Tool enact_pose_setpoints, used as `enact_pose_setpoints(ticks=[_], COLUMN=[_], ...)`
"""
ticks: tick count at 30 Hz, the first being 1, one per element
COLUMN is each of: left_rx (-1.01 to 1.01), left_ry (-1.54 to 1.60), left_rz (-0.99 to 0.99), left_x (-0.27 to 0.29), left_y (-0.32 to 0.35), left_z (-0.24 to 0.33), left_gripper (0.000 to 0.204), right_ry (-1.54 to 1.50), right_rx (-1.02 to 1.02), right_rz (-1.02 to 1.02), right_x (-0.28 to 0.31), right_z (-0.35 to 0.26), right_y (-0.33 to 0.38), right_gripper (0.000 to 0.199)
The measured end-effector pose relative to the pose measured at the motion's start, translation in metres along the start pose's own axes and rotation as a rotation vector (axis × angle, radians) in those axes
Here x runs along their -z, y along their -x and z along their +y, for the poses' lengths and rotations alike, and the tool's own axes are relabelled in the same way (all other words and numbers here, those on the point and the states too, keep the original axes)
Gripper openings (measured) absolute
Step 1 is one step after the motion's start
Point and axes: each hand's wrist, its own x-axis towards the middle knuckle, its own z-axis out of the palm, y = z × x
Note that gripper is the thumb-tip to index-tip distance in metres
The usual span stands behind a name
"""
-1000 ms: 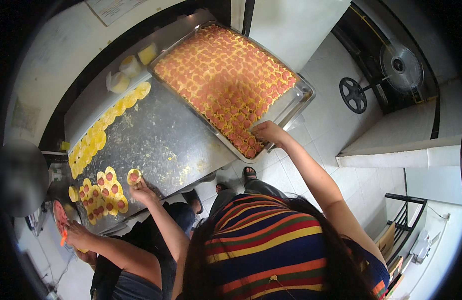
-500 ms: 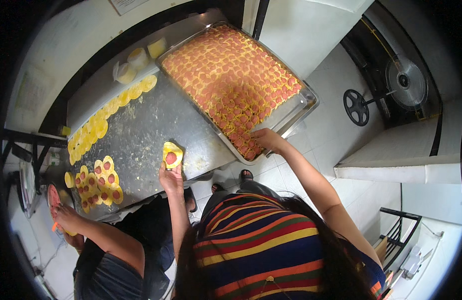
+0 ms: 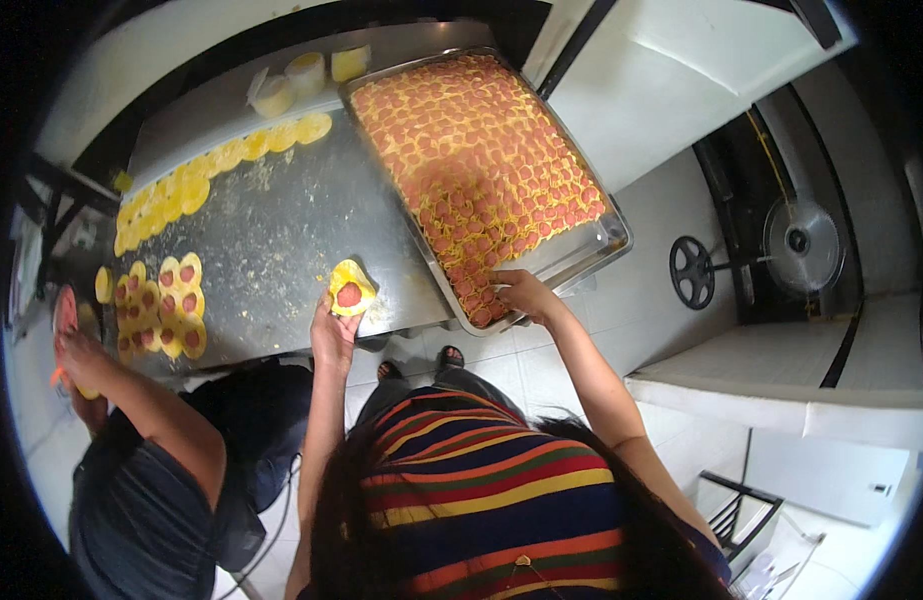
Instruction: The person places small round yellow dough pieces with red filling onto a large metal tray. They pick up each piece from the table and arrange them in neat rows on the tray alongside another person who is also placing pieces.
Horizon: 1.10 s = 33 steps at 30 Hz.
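My left hand [image 3: 336, 325] holds a round yellow dumpling wrapper [image 3: 360, 278] over the table's near edge. A lump of pink filling [image 3: 349, 294] sits on the wrapper. My right hand [image 3: 526, 297] is at the near end of a large metal tray [image 3: 581, 245]. Its fingers are curled down among the open-topped dumplings [image 3: 481, 130], which stand in close rows with pink filling showing. Whatever those fingertips pinch is too small to make out. On the table's left lie several wrappers topped with filling [image 3: 167, 305], apart from both my hands.
Overlapping plain wrappers [image 3: 211, 165] line the far side of the metal table [image 3: 281, 230]. Small tubs [image 3: 306, 75] stand behind them. At the left, a co-worker's hand [image 3: 86, 360] works beside a container of pink filling [image 3: 65, 315]. A fan [image 3: 801, 240] stands on the right.
The whole view has shifted and turned a little. My left hand still holds the wrapper, now tilted slightly differently. My right hand stays at the tray's near end, its fingers slightly shifted.
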Motion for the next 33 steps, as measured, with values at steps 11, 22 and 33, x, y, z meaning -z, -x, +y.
enact_pose_setpoints(ticks=[11,22,33], left_rx=[0.08,-0.039,-0.175], left_ry=[-0.104,-0.15,-0.578], left_rz=[-0.149,0.174,0.138], left_x=[-0.04,-0.024,0.004], left_y=[0.024,0.017,-0.017], left_z=[0.004,-0.012,-0.019], left_gripper=[0.033,0.033,0.021], right_ry=[-0.403,-0.992,-0.904], right_rx=[0.364,0.03,-0.002], right_rz=[-0.041,-0.175,-0.194], right_x=[-0.086,-0.158,-0.157], right_z=[-0.063,-0.039,-0.042], right_y=[0.009,-0.038,-0.047], right_gripper=[0.031,0.024,0.024])
